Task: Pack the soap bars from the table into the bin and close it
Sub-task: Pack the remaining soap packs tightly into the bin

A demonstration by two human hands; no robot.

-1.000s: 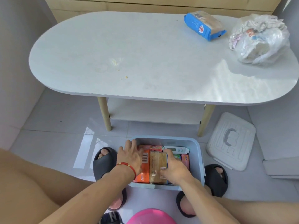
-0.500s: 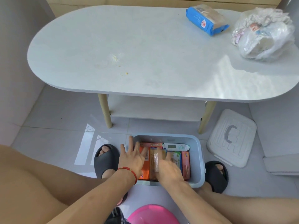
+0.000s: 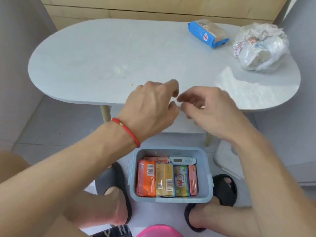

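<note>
L hand (image 3: 150,106) & R hand (image 3: 210,110) up over bench (image 3: 85,62) front edge, fingers loosely curled, both empty. Soap bars (image 3: 164,179) packed tight in bin (image 3: 204,168) on floor, betw. feet. Lid (image 3: 224,156) off, right of bin, partly hidden by R arm. Risk: raised bars could block lid from seating. Little room beside bin.

Soap bars (image 3: 166,179) in bin (image 3: 204,177) below table (image 3: 102,53)

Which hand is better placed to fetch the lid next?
Right. The lid lies on the floor right of the bin, under the empty right hand. The left hand would have to cross over.
</note>
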